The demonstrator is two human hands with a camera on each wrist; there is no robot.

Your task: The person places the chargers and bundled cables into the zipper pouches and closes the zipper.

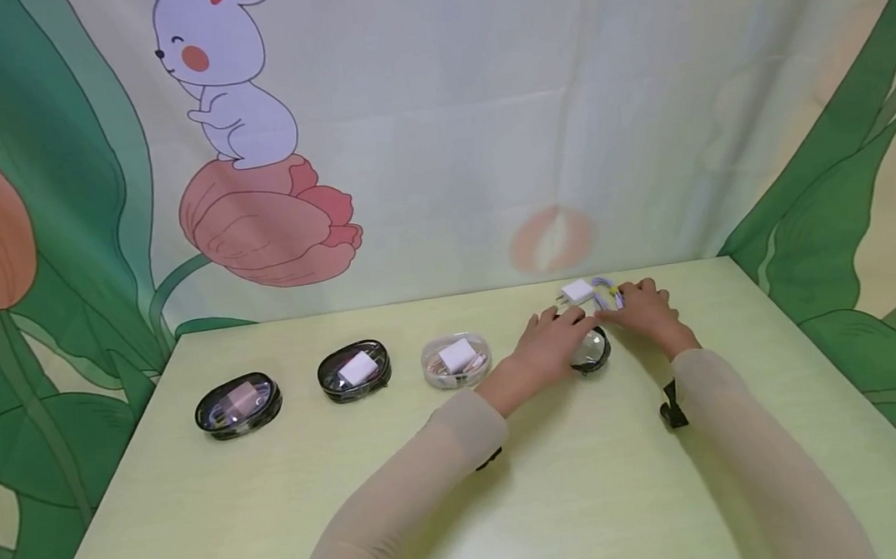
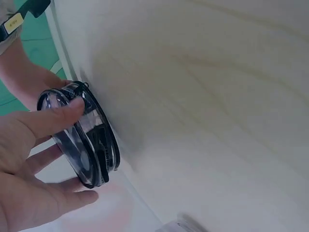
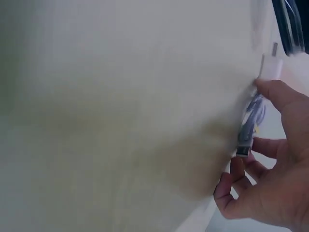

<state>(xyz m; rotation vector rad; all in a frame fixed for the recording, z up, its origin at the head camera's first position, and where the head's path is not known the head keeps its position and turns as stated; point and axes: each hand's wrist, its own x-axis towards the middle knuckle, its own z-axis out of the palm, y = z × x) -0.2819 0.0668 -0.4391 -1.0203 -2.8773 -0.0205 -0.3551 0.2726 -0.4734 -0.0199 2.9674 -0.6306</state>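
My left hand grips a small clear zip case with black trim, thumb on one face and fingers on the other. In the left wrist view the case stands on edge, tilted. To its right, my right hand has thumb and fingers curled round a coiled purple-and-white charging cable with a yellow tie. The right wrist view shows the cable's USB plug by the fingers and the thumb tip close to the white charger plug. That charger lies beside the cable, prongs pointing left.
Left of my hands stand a clear white-trimmed case and two black-trimmed cases, one holding a white charger, the other a pinkish one. A printed curtain hangs behind the table's back edge.
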